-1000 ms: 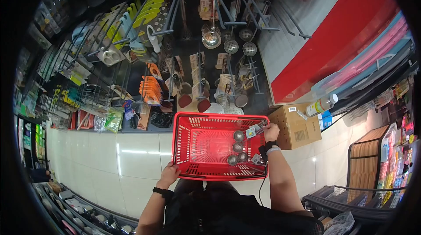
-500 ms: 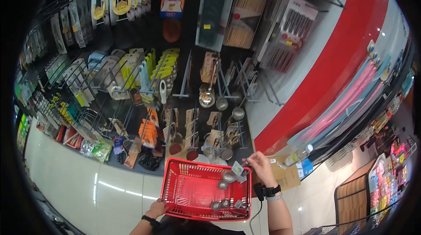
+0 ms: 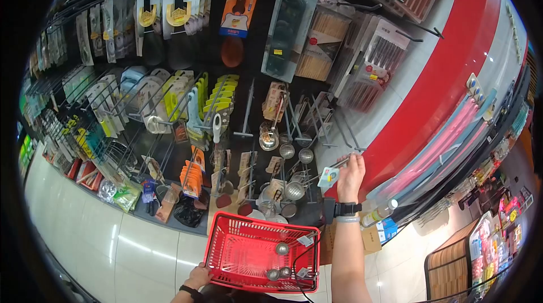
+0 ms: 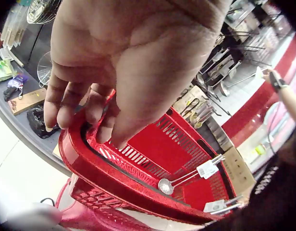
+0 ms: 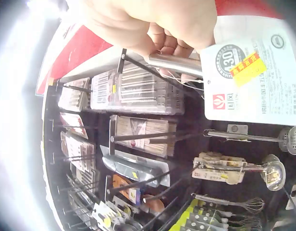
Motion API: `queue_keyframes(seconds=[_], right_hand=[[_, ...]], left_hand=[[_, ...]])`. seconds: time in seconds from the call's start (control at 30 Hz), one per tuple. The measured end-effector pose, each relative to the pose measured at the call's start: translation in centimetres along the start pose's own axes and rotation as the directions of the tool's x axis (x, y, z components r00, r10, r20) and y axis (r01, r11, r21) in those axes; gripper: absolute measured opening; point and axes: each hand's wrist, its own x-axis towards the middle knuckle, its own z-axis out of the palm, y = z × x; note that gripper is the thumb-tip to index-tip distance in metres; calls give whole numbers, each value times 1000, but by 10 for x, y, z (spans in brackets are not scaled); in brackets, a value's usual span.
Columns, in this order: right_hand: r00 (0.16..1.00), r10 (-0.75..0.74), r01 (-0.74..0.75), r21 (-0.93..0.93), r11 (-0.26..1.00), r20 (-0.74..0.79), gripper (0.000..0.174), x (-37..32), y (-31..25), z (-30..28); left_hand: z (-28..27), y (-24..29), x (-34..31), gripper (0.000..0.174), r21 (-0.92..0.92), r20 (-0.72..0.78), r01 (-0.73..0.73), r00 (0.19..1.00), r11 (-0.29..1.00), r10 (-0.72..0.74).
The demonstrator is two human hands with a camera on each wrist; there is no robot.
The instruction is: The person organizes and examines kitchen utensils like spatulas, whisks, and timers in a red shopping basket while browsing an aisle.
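My right hand (image 3: 351, 178) pinches the handle end of a metal strainer ladle (image 3: 294, 190), raised above the basket's right side near the rack hooks. Its white tag (image 3: 328, 177) hangs beside the fingers; in the right wrist view the hand (image 5: 153, 24) grips the steel handle (image 5: 174, 63) next to a tag (image 5: 249, 72) with a yellow sticker. My left hand (image 3: 199, 276) holds the near left corner of the red basket (image 3: 210, 252); in the left wrist view its fingers (image 4: 66, 108) bend over the rim. Three strainer heads (image 3: 282, 248) lie inside the basket.
Hooks ahead carry hanging ladles (image 3: 268, 139), green-handled tools (image 3: 220, 96) and packaged skewers (image 3: 322, 48). A red-striped wall (image 3: 418, 110) stands at the right, with a bottle (image 3: 380, 212) and a carton (image 3: 370, 239) below. Tiled floor (image 3: 147, 252) shows at the lower left.
My right hand has risen out of the basket towards the hooks with one strainer ladle. My left hand stays on the basket corner. The head view has tilted up to the rack.
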Motion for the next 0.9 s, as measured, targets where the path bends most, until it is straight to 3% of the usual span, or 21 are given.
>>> queue_keyframes(seconds=[0.13, 0.33, 0.47, 0.53, 0.67, 0.73, 0.9], right_hand=[[999, -31, 30, -29, 999, -23, 3, 16, -2, 4], [995, 73, -79, -81, 994, -75, 10, 36, -6, -5], [968, 247, -240, 117, 964, -51, 12, 60, 5, -27], [950, 307, -313, 224, 923, 61, 21, 75, 19, -39], [946, 318, -323, 130, 938, 58, 19, 106, 39, -37], [915, 391, -403, 198, 893, 100, 21, 126, 52, -44], [965, 239, -250, 110, 962, 110, 24, 141, 64, -20]], left_hand=[[4, -4, 1, 33, 9, -66, -48, 997, 999, 48], [10, -9, 4, 32, -58, -60, -56, 997, 997, 53], [3, -4, 2, 32, -46, -50, -39, 998, 998, 37], [3, -5, 3, 32, -48, -45, -38, 998, 998, 36], [12, -11, 6, 30, -75, -86, -57, 995, 996, 50], [18, -16, 7, 30, -81, -100, -61, 994, 995, 53], [3, -9, 4, 35, -113, -26, -95, 995, 989, 92]])
